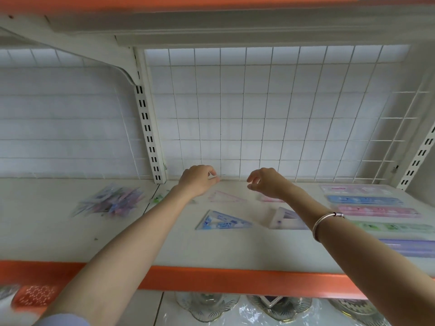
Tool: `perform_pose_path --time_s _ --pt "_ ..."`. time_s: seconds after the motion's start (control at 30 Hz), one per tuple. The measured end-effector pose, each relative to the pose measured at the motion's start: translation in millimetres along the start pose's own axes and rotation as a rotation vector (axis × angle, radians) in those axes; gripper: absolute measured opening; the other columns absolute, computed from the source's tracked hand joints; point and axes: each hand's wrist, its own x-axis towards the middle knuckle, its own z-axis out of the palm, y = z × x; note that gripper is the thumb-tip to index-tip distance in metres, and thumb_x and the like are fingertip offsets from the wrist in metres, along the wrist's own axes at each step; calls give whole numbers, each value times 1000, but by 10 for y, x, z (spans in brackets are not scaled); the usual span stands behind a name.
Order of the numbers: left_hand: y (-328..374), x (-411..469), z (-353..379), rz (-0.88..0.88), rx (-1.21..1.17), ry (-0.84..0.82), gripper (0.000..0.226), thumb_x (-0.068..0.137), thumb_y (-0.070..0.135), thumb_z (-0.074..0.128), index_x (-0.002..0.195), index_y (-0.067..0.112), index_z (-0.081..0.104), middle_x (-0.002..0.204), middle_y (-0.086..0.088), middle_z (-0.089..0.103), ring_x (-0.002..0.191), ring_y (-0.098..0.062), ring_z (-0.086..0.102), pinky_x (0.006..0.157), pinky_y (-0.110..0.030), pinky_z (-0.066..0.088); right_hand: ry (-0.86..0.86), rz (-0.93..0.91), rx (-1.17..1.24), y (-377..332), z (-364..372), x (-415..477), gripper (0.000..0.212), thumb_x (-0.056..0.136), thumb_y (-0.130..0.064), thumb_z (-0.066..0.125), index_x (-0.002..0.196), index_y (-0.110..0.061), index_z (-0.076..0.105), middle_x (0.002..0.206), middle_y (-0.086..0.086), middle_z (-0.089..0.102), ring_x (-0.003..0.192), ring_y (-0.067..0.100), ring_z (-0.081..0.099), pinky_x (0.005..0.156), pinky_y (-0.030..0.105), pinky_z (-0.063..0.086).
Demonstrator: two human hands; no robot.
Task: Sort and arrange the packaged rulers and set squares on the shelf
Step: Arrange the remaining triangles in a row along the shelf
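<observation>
White metal shelf (211, 252) with an orange front strip (235, 280) across the lower frame. Behind it stands a white wire grid panel (259, 114), with a slotted white upright (148, 128) centre-left and a pale tiled wall (58, 118) at left.

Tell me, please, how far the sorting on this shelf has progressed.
Looks done: the rulers lie in a tidy column on the right. In hand: the left hand and right hand hover by the back grid, near the set squares; I cannot see a held item. Left: the mixed pile on the left.
</observation>
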Motion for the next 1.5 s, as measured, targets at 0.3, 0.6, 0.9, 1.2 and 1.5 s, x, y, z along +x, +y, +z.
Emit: perform_pose_path --time_s 0.3,0.6,0.9,1.2,1.5 --pt "-891 -304 -396 -99 24 70 37 95 42 51 122 19 60 127 -1 60 117 -22 55 98 -33 41 -69 -108 4 -884 375 230 29 92 -28 58 118 -15 62 113 3 65 102 18 61 89 28 47" --pt "-1925 -547 -793 -94 120 85 36 94 41 53 121 20 62 127 -1 62 114 -22 57 96 -35 44 -83 -135 -42 -1774 787 503 29 91 -29 58 117 -16 62 111 2 64 101 19 59 90 33 48" --pt "-2785 -640 -1092 -55 200 31 38 95 44 50 125 21 59 128 -2 60 119 -23 53 98 -35 39 -51 -87 -41 -2489 1208 710 27 90 -27 60 114 -17 64 108 2 65 100 21 61 89 34 49" --pt "-3245 -656 -1093 57 75 -136 60 85 57 59 132 21 53 136 -6 53 127 -23 45 103 -38 39 21 -68 -37 -2980 1469 741 32 91 -28 59 120 -15 61 125 4 61 112 22 57 93 30 43" --pt "-3104 -571 -894 98 20 -309 96 63 67 74 144 34 35 146 3 42 137 -24 29 112 -37 29 -104 -73 -60 -3086 1589 754 52 86 -44 63 130 -18 54 130 9 54 119 25 49 101 33 39"
